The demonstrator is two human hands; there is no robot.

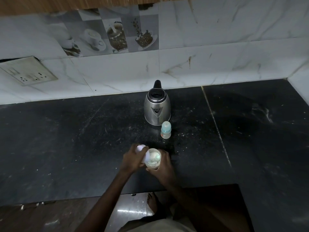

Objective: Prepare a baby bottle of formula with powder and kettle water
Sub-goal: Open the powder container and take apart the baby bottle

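The right grip (164, 162) is closed round a small open jar (153, 164), fingers curled about its wall, keeping it upright low over the counter (66, 139); whether its base touches the stone cannot be told. The jar's mouth faces up and something pale lies inside, too washed out by glare to tell what. The left grip (133, 159) is curled round a white piece (141, 148) that leans tilted against the left side of the jar's rim; it is blurred, and lid or scoop cannot be told apart. Both grips meet at the jar, which stands well in front of the kettle (157, 106), on the person's side of it and a little to its left.

The baby bottle (165, 130) stands upright just in front of the kettle, by the right of its base, between kettle and jar, with a blue-green collar and a clear cap on top. No grip touches it. The kettle is steel with a black rim; its spout faces the person and its black handle points away to the wall.

Behind the kettle rises a wall of pale marbled tiles (217, 56). Up and to the left of the kettle are tiles with coffee-cup pictures (117, 36), and far left of it a socket plate (28, 71). Nearer than the counter's edge, well below the kettle, a bare foot (152, 203) stands on a shiny floor (130, 211)
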